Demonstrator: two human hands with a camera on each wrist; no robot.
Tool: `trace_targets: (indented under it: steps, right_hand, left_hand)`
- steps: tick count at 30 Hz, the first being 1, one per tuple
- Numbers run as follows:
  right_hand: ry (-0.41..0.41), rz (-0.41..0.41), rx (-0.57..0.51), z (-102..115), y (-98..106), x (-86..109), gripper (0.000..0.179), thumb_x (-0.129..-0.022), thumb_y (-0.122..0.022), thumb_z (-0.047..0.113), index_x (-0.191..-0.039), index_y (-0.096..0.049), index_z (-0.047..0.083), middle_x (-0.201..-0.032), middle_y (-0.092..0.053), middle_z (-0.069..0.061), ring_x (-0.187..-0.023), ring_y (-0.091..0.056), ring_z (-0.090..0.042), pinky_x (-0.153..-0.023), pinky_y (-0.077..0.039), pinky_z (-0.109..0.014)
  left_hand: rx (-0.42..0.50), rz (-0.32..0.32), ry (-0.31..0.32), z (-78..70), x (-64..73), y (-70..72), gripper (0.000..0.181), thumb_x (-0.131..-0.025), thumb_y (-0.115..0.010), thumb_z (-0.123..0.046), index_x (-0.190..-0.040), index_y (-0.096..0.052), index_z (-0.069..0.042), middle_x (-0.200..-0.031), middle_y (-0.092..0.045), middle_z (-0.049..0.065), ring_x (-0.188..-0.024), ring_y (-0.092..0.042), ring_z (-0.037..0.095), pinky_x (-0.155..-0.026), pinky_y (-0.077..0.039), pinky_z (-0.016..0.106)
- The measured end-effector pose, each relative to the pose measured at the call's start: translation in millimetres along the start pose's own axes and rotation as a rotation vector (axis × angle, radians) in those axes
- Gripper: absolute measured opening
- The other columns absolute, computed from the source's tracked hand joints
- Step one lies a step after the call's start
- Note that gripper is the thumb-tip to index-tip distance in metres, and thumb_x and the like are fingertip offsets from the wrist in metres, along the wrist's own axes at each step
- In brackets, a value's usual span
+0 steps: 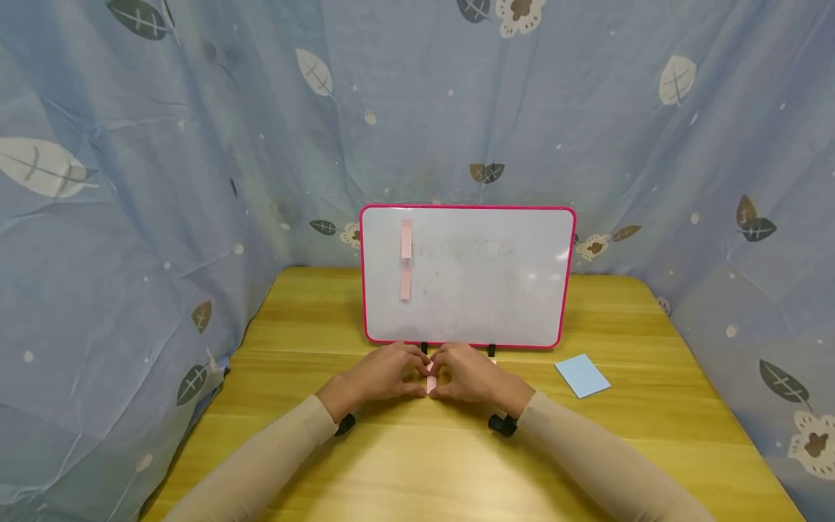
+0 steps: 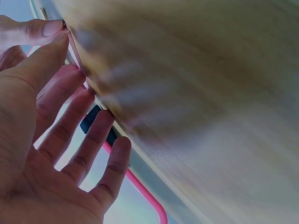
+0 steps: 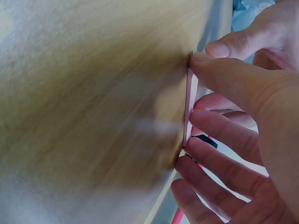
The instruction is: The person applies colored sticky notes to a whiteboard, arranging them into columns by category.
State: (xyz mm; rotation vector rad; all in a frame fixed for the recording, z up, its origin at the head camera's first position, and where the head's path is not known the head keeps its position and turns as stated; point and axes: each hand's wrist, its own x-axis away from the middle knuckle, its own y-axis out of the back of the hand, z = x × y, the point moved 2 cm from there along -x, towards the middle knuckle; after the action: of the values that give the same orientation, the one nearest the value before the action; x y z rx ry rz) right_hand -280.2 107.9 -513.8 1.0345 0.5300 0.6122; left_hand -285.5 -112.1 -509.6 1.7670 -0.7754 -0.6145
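Observation:
Low over the wooden table, a narrow pink sticky note strip (image 1: 431, 383) lies lengthwise between both hands. My left hand (image 1: 391, 373) pinches it from the left, thumb at the near end and fingertips farther up. From the right, my right hand (image 1: 472, 373) holds the same strip in a matching way, the two thumbs almost meeting. In the right wrist view the strip (image 3: 189, 102) shows as a thin pink edge from thumb to fingers. The left wrist view has it mostly covered by the left fingers, whose outer ones spread loosely.
Behind the hands stands a whiteboard (image 1: 483, 290) with a pink frame and black feet. Two pink strips (image 1: 406, 241) are stuck one above the other on its left part. A light blue sticky note pad (image 1: 583, 375) lies on the table (image 1: 430, 464) to the right. A patterned curtain (image 1: 417, 109) surrounds the table.

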Motion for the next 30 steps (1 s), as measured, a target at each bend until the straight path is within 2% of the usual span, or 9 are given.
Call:
trace_targets:
  steps: [4, 8, 11, 13, 15, 20, 25, 30]
  right_hand:
    - [0.011, 0.004, -0.016, 1, 0, 1.1, 0.016, -0.096, -0.098, 0.026, -0.101, -0.088, 0.016, -0.126, -0.088, -0.007, -0.116, -0.082, -0.025, -0.098, -0.068, -0.037]
    - [0.011, 0.009, -0.041, 1, 2, 1.1, 0.009, -0.099, -0.095, 0.023, -0.104, -0.090, 0.016, -0.122, -0.089, -0.002, -0.105, -0.082, -0.018, -0.088, -0.064, -0.028]
    - [0.003, 0.015, -0.067, 0, 3, 0.7, 0.002, -0.102, -0.090, 0.018, -0.104, -0.090, 0.017, -0.117, -0.089, 0.002, -0.090, -0.075, -0.011, -0.078, -0.057, -0.023]
    - [-0.004, 0.014, -0.082, 0, 4, 0.1, 0.004, -0.104, -0.088, 0.015, -0.102, -0.090, 0.018, -0.113, -0.089, 0.003, -0.085, -0.069, -0.008, -0.074, -0.054, -0.022]
    - [-0.009, 0.003, -0.089, -1, 4, -0.7, 0.009, -0.105, -0.086, 0.013, -0.100, -0.090, 0.018, -0.110, -0.089, 0.004, -0.085, -0.068, -0.006, -0.074, -0.055, -0.021]
    - [-0.030, -0.032, -0.089, -1, 6, -1.4, 0.011, -0.105, -0.087, 0.011, -0.098, -0.090, 0.019, -0.109, -0.090, 0.004, -0.096, -0.078, -0.009, -0.083, -0.063, -0.024]
    - [-0.074, -0.041, -0.109, 0, 8, -0.8, 0.008, -0.105, -0.087, 0.013, -0.100, -0.091, 0.017, -0.105, -0.090, 0.005, -0.098, -0.080, -0.014, -0.085, -0.064, -0.028]
    - [-0.132, -0.071, -0.134, -1, 12, -0.9, 0.007, -0.105, -0.086, 0.012, -0.100, -0.090, 0.015, -0.100, -0.088, 0.005, -0.095, -0.076, -0.013, -0.084, -0.064, -0.030]
  left_hand:
    - [0.013, 0.004, -0.002, 0.6, -0.8, -2.2, 0.029, -0.103, -0.093, -0.036, -0.122, -0.090, -0.014, -0.143, -0.082, 0.003, -0.132, -0.076, 0.024, -0.118, -0.063, 0.045]
    - [0.026, -0.010, -0.006, -0.2, -2.8, -2.4, 0.029, -0.103, -0.093, -0.036, -0.121, -0.091, -0.014, -0.141, -0.083, 0.004, -0.131, -0.078, 0.023, -0.117, -0.064, 0.044]
    - [0.036, -0.025, -0.007, -1.6, -4.3, -2.4, 0.028, -0.103, -0.093, -0.036, -0.119, -0.091, -0.014, -0.137, -0.085, 0.003, -0.127, -0.079, 0.021, -0.116, -0.064, 0.043]
    - [0.042, -0.037, -0.001, -2.3, -4.8, -2.7, 0.026, -0.103, -0.093, -0.036, -0.117, -0.091, -0.015, -0.133, -0.085, 0.001, -0.123, -0.079, 0.019, -0.112, -0.066, 0.041]
    - [0.046, -0.052, 0.016, -3.5, -5.5, -2.5, 0.025, -0.103, -0.093, -0.038, -0.116, -0.090, -0.017, -0.127, -0.085, -0.001, -0.117, -0.079, 0.017, -0.106, -0.067, 0.039]
    - [0.014, -0.087, 0.062, -7.0, -8.6, -3.7, 0.027, -0.101, -0.094, -0.043, -0.111, -0.087, -0.020, -0.114, -0.082, -0.004, -0.104, -0.075, 0.015, -0.091, -0.066, 0.036]
    - [-0.052, -0.111, 0.100, -8.2, -11.7, -10.3, 0.030, -0.100, -0.094, -0.049, -0.108, -0.084, -0.021, -0.108, -0.079, -0.005, -0.101, -0.070, 0.015, -0.084, -0.061, 0.033]
    - [-0.043, -0.150, 0.107, -10.6, -12.6, -11.4, 0.032, -0.096, -0.098, -0.044, -0.108, -0.082, -0.019, -0.108, -0.079, -0.002, -0.100, -0.071, 0.019, -0.084, -0.062, 0.037]
